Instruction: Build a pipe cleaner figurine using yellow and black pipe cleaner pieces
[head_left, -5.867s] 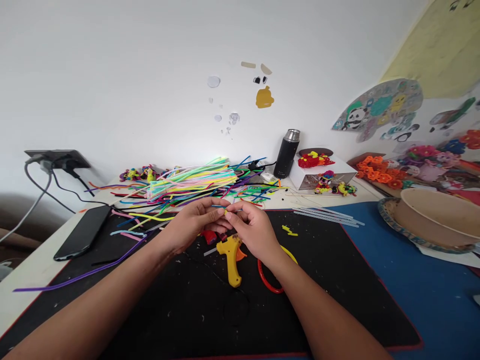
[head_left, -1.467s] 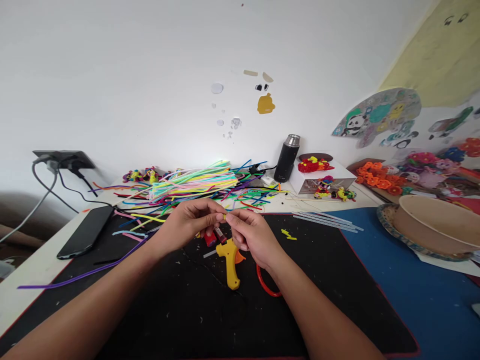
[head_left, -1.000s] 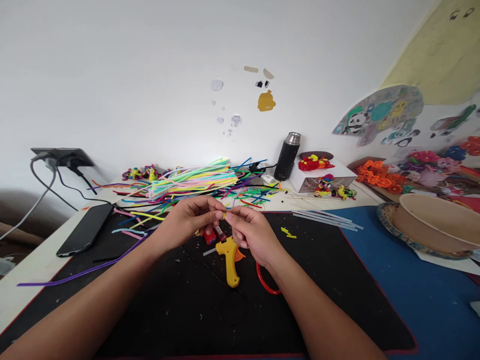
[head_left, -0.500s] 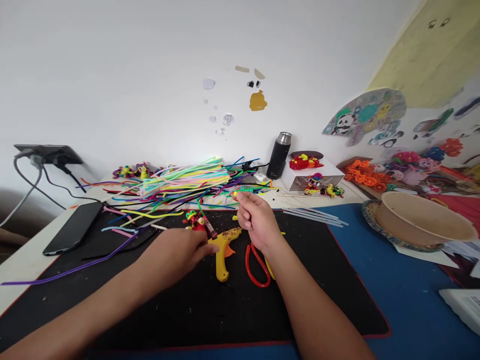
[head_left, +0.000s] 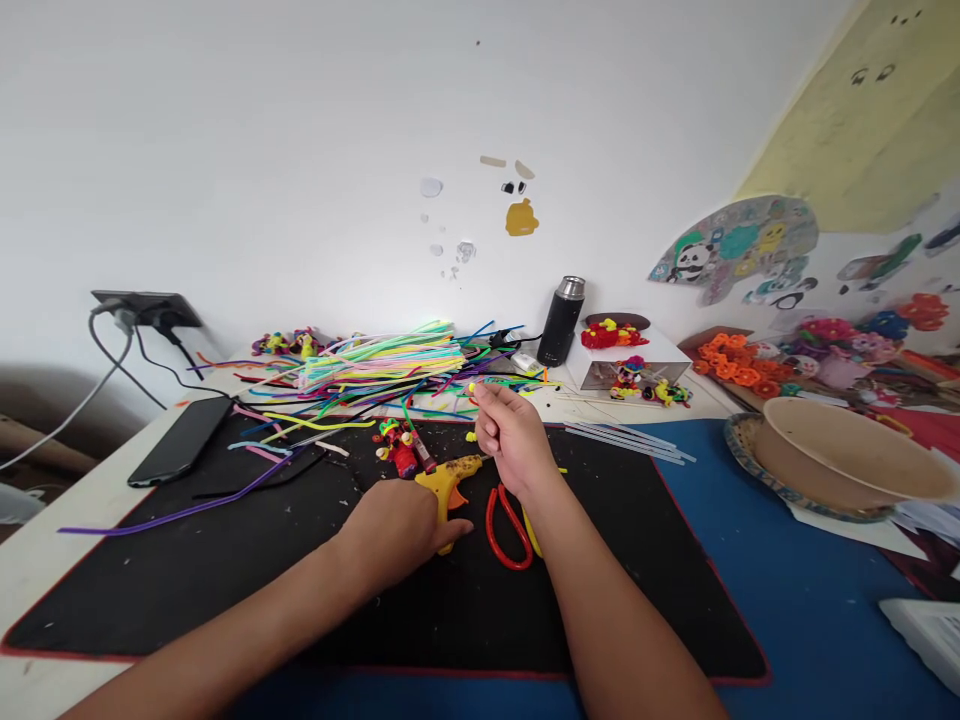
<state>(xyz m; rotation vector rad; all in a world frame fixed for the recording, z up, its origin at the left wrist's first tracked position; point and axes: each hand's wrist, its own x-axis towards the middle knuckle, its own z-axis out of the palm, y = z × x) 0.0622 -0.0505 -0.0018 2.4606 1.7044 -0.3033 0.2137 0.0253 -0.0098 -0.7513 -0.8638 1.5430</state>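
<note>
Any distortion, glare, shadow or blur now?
Head view: the bowl looks skewed by wide-angle stretch; the wall dims at upper left. Head view: slight highlights on the bottle cap, shadows barely readable on the black mat, the glue gun fairly sharp.

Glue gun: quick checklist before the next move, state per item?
1. Yellow piece pinched in right hand: ok, at the fingertips.
2. Left hand gripping glue gun: cannot tell; it is over the handle, fingers hidden.
3. Nozzle pointed away from right hand: not ok; it points toward that hand's side.
4. Red loop clear of glue gun: ok; a strip of mat shows between them.
5. Glue gun hot: cannot tell; nothing visible shows heat.
</note>
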